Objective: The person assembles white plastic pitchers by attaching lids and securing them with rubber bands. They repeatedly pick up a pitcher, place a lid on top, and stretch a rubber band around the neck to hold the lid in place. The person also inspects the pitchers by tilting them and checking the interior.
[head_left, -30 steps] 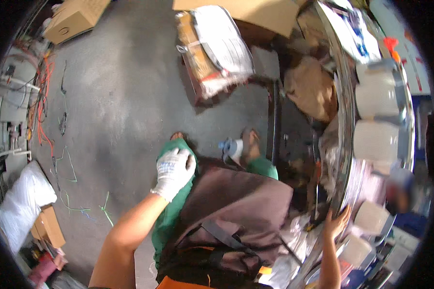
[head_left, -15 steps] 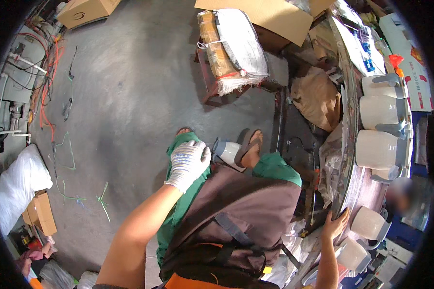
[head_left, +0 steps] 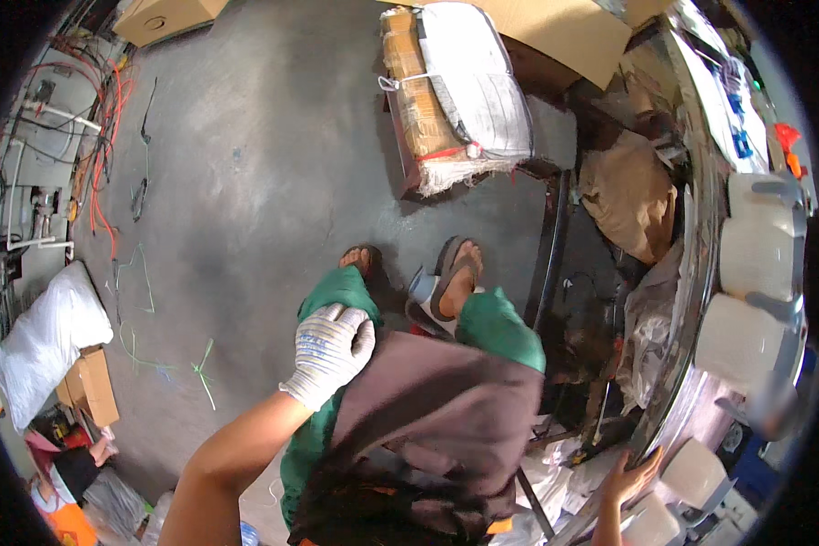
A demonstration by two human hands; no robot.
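My left hand, in a white knitted glove, rests on the green trousers at my left knee. Its fingers lie together over the knee and it holds nothing. Bare, my right hand lies at the edge of the bench on the right, its fingers stretched out. Close to that hand stand white jug-like vessels with grey handles. Several more white vessels line the bench farther away. A similar white and blue-grey vessel lies on the floor by my right foot, partly hidden by the sandal.
Ahead, a tied bundle of cardboard and white sacking sits on a low stand. An open carton is behind it. Brown paper lies under the bench. Orange cables, a white sack and cartons are at the left.
The view has shifted and tilted, so the bundle and bench stand farther right. My left foot shows more fully. My left hand stays on the knee and my right hand stays at the bench edge.
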